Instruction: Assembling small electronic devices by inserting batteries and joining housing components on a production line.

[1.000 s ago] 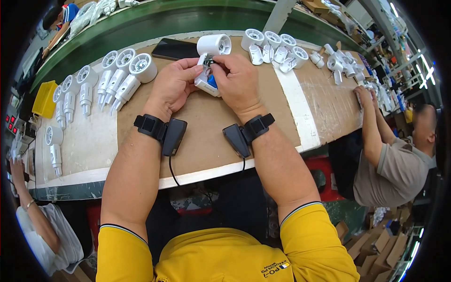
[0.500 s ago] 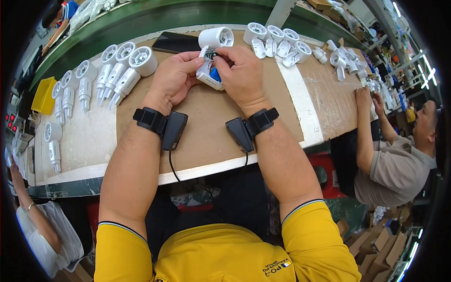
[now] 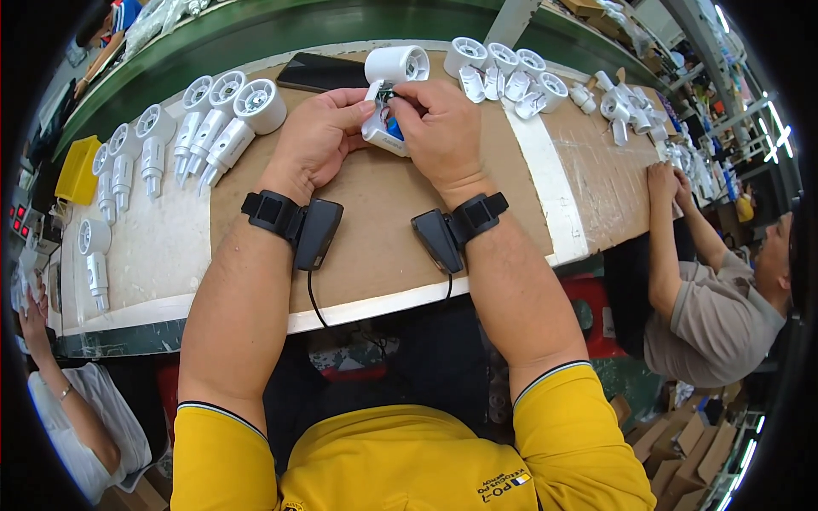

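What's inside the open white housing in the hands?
A green board and, nearer the wearer, a blue part; the right hand covers the right side, so that's unseen.

A smartphone (image 3: 317,73) lies on the workbench (image 3: 366,238), behind the left hand (image 3: 321,136). Device housings (image 3: 516,87) lie right of the right hand (image 3: 445,128). The handheld device (image 3: 381,132) sits between both hands.

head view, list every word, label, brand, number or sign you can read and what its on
Yellow shirt: dark chest lettering beside a small emblem, partly legible, left unquoted.
White open housing: faint marking, too small to read.
White handles at left: small marks, too small to read.
Red display at left edge: lit characters, too blurred to read.
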The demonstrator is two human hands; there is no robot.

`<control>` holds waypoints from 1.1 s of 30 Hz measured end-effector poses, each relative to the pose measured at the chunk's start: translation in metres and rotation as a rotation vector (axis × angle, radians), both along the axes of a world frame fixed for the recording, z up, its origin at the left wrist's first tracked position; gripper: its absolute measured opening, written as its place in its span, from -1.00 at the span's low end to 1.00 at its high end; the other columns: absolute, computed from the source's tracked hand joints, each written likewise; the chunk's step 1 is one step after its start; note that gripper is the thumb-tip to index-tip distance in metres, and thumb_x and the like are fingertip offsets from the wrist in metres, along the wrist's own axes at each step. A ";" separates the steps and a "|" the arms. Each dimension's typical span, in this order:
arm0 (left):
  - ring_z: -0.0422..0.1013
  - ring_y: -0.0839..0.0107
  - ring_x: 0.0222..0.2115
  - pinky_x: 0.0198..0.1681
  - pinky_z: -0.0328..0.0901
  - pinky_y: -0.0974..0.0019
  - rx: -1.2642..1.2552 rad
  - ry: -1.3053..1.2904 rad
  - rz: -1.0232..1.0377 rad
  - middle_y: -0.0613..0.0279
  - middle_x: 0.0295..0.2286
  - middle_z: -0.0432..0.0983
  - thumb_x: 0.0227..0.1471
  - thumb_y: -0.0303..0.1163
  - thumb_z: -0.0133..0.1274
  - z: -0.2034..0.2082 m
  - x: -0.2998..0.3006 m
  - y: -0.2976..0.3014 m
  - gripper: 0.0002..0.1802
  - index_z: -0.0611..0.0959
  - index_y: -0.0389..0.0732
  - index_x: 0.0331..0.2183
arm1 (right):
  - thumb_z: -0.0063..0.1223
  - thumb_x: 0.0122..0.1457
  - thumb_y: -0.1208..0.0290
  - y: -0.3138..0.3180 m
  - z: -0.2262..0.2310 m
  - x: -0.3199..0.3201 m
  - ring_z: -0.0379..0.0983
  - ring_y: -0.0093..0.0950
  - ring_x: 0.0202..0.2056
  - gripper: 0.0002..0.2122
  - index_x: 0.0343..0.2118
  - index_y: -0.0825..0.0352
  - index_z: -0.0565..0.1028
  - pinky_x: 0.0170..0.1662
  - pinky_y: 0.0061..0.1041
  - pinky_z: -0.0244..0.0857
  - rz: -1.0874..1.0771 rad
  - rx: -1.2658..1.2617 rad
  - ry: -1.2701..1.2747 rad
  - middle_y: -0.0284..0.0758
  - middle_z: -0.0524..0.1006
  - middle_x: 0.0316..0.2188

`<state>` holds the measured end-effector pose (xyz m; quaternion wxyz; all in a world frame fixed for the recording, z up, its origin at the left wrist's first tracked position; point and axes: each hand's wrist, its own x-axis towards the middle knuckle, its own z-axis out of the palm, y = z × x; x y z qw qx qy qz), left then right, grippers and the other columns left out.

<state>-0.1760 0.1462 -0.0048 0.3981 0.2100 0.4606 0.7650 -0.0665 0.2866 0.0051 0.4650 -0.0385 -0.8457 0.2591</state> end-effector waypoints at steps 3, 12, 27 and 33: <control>0.56 0.37 -0.23 -0.10 0.47 0.28 -0.012 0.004 0.004 0.12 -0.20 0.61 0.23 -0.42 0.09 0.001 -0.001 0.000 -0.71 0.59 -0.37 -0.06 | 0.24 0.08 0.49 0.002 0.000 -0.001 0.57 -0.38 -0.40 -0.88 -0.33 0.38 0.65 -0.32 -0.48 0.43 0.025 -0.038 -0.017 -0.22 0.63 -0.42; 0.56 0.35 -0.24 -0.11 0.47 0.26 -0.038 0.013 -0.031 0.12 -0.22 0.62 0.21 -0.43 0.11 0.005 -0.001 0.000 -0.72 0.60 -0.36 -0.07 | 0.24 0.11 0.50 0.008 -0.001 0.004 0.58 -0.51 -0.41 -0.85 -0.26 0.39 0.67 -0.30 -0.57 0.43 0.071 -0.233 -0.111 -0.26 0.66 -0.41; 0.55 0.37 -0.22 -0.09 0.46 0.25 -0.021 0.019 0.004 0.17 -0.20 0.60 0.14 -0.44 0.18 0.002 -0.001 0.000 -0.67 0.57 -0.32 -0.05 | 0.25 0.09 0.55 0.008 0.005 0.008 0.58 -0.40 -0.42 -0.89 -0.31 0.38 0.66 -0.34 -0.52 0.41 0.065 0.001 -0.029 -0.23 0.63 -0.43; 0.55 0.39 -0.23 -0.10 0.46 0.25 -0.015 0.005 -0.008 0.18 -0.20 0.61 0.15 -0.44 0.17 0.003 -0.001 0.001 -0.68 0.58 -0.32 -0.05 | 0.24 0.09 0.55 0.006 0.008 0.008 0.58 -0.38 -0.42 -0.90 -0.32 0.38 0.66 -0.34 -0.52 0.41 0.040 0.063 -0.011 -0.23 0.63 -0.43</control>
